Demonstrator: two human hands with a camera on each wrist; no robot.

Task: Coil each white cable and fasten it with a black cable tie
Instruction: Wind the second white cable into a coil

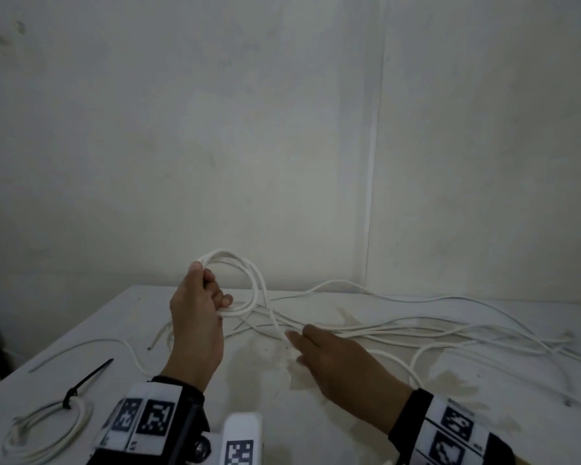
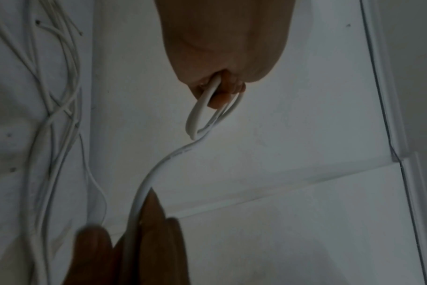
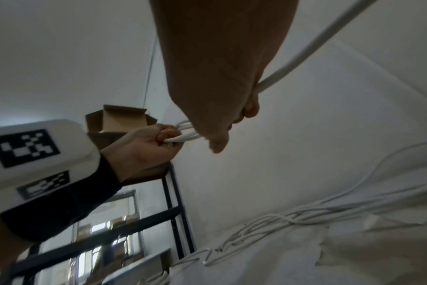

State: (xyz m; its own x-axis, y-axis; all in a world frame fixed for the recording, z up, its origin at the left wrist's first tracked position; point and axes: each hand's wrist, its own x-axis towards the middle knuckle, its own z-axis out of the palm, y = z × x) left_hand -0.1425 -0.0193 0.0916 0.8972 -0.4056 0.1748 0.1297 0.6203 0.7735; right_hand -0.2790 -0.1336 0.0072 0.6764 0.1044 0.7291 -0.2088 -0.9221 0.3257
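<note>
My left hand (image 1: pixel 212 293) is raised above the white table (image 1: pixel 141 307) and grips a coil of white cable (image 1: pixel 249 280) of several loops. The left wrist view shows the loops (image 2: pixel 202 113) hanging from that hand (image 2: pixel 219 57). From the coil the cable runs down to my right hand (image 1: pixel 302 344), which lies low over the table with fingers curled round the strand (image 3: pixel 302 52). Several loose white cables (image 1: pixel 450 330) trail off to the right. At the front left lies a coiled cable (image 1: pixel 47 427) fastened with a black cable tie (image 1: pixel 88 380).
A single loose cable (image 1: pixel 114 344) curves across the table's left side. The wall (image 1: pixel 282 162) stands right behind the table. A black metal shelf (image 3: pixel 173 192) with an open cardboard box (image 3: pixel 119 119) is off to the left.
</note>
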